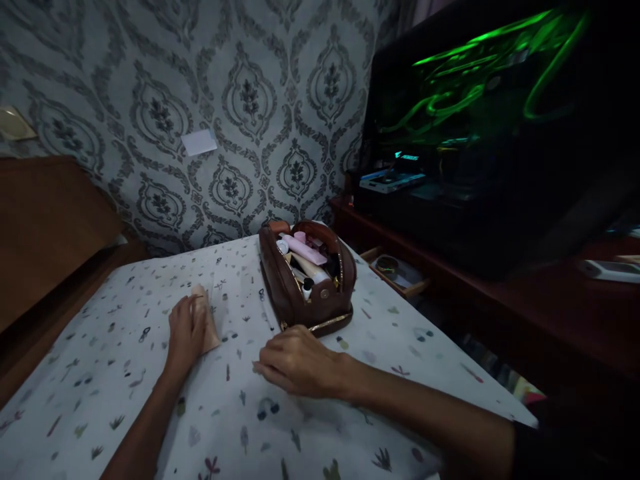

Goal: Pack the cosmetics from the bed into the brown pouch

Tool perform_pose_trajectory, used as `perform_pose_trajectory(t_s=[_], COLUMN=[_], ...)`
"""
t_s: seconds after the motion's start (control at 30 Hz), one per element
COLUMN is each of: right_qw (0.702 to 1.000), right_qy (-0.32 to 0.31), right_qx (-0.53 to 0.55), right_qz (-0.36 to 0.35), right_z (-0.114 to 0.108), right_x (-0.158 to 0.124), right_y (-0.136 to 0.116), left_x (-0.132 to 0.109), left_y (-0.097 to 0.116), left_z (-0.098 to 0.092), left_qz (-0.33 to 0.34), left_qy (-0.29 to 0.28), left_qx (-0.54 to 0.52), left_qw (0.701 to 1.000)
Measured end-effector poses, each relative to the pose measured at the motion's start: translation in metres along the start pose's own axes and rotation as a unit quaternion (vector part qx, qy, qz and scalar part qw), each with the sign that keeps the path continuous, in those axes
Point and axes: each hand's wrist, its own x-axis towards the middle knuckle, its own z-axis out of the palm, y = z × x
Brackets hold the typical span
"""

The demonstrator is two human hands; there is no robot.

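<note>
A brown cosmetic bag stands unzipped on the patterned cloth, with its gold zip edges spread. Inside lie a pink tube, a pale tube and other small items. My right hand is closed, just in front of the bag's near corner. Anything between its fingers is hidden from me. To the left, my left hand has its fingers curled over a flat beige packet resting on the cloth. A thin white stick lies beside the bag.
The patterned cloth covers the surface under both hands. A wooden headboard rises at left, and a papered wall at the back. On the right are an open drawer and a dark glass-sided computer case with green lights.
</note>
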Motion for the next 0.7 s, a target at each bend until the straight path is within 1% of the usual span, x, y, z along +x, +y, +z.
perform_pose_trajectory(t_s=[0.07,0.13,0.2,0.27,0.37,0.47,0.57,0.7], right_qw=[0.998,0.994,0.987,0.979,0.964,0.956,0.954,0.952], right_qy=[-0.037,-0.036,-0.006,0.034,0.084,0.109,0.115,0.123], right_qx=[0.016,0.052,0.098,0.15,0.211,0.24,0.256,0.265], right_qz=[0.04,0.089,0.124,0.132,0.138,0.13,0.105,0.089], right_z=[0.015,0.029,0.043,0.057,0.071,0.077,0.08,0.084], right_x=[0.013,0.026,0.037,0.044,0.046,0.043,0.04,0.04], right_y=[0.001,0.005,0.01,0.014,0.02,0.025,0.028,0.031], left_x=[-0.002,-0.004,-0.005,-0.007,-0.007,-0.004,0.001,0.007], left_y=[-0.005,-0.007,-0.009,-0.01,-0.012,-0.012,-0.008,0.002], left_z=[0.005,0.009,0.012,0.014,0.013,0.005,-0.01,-0.031], left_qz=[-0.023,-0.028,-0.022,-0.02,-0.031,-0.043,-0.043,-0.065], left_qy=[-0.021,-0.043,-0.062,-0.073,-0.096,-0.133,-0.158,-0.207], left_qx=[-0.011,-0.016,-0.008,0.007,0.026,0.051,0.095,0.141], left_qw=[0.999,0.999,0.998,0.997,0.995,0.989,0.982,0.966])
